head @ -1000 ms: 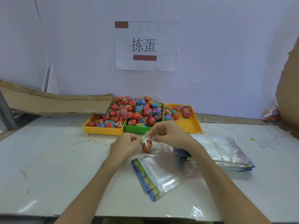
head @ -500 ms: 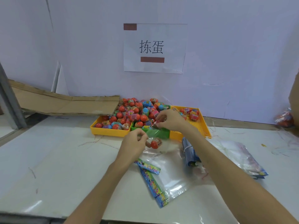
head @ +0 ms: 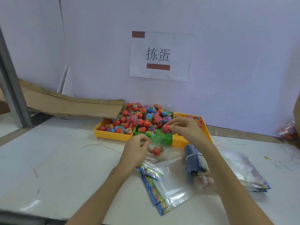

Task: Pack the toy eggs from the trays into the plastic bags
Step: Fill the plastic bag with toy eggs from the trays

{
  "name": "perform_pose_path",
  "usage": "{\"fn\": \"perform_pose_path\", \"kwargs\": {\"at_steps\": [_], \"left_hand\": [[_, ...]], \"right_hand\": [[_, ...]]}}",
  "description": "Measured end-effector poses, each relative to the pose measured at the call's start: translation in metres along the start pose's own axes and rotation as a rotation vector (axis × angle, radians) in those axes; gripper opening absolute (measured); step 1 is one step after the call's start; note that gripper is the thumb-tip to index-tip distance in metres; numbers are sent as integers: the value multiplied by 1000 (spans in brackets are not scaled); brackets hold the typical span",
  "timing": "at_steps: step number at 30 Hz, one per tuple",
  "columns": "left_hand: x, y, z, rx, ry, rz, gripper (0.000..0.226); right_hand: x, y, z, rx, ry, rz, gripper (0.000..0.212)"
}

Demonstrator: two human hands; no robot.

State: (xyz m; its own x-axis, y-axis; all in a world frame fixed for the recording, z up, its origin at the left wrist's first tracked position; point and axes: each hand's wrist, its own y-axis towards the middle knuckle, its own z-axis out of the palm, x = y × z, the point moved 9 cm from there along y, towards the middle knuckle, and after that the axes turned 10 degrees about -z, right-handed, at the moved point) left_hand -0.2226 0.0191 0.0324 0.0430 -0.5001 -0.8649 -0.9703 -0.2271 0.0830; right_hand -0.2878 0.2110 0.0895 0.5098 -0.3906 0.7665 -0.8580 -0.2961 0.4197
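My left hand (head: 138, 147) pinches the mouth of a clear plastic bag (head: 159, 144) just in front of the trays. One red toy egg (head: 157, 151) lies inside that bag. My right hand (head: 186, 127) holds another red egg (head: 166, 128) above the green tray (head: 164, 138). Several red and blue wrapped eggs (head: 139, 117) are piled across the left yellow tray (head: 113, 135) and the green tray. The right yellow tray (head: 180, 140) is mostly bare, with a few eggs at its back.
Empty bags with colourful edge strips (head: 162, 189) lie flat between my forearms. A banded blue bundle (head: 195, 161) stands beside my right wrist, and a stack of bags (head: 246, 172) lies further right. Flattened cardboard (head: 73, 104) leans at the back left. A bag of eggs (head: 288, 130) sits far right.
My right hand let go of the bag mouth, reached to the green tray and picked up a red egg. My left hand stayed on the bag with one egg inside.
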Motion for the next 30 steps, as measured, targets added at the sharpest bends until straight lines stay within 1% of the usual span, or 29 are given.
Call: {"fn": "perform_pose_path", "kwargs": {"at_steps": [1,5,10,13,15,19,22,24,26,30], "left_hand": [[0,0,-1,-6,-3,-3,17],[-2,-3,-2,17,-54,-8,22],[-10,-7,-2,55,-126,16,18],[-11,-7,0,91,-158,3,17],[-7,-6,3,141,-207,-57,17],[-3,-9,14,279,-377,-160,12],[-3,-11,19,332,-398,-161,17],[-3,-10,19,336,-363,-144,21],[-3,-9,18,325,-358,-129,21],[0,-8,18,318,-387,-151,20]], "right_hand": [[-2,-7,1,26,-7,7,9],[-9,-17,5,42,-36,42,10],[-6,-20,11,69,-44,52,14],[-4,-21,12,89,5,74,17],[-2,-21,12,92,23,77,16],[-1,-23,17,131,-28,57,11],[-1,-24,21,170,-45,46,13],[1,-25,24,193,-41,28,15],[3,-24,23,162,-21,4,16],[2,-19,7,-14,-3,-15,14]]}}
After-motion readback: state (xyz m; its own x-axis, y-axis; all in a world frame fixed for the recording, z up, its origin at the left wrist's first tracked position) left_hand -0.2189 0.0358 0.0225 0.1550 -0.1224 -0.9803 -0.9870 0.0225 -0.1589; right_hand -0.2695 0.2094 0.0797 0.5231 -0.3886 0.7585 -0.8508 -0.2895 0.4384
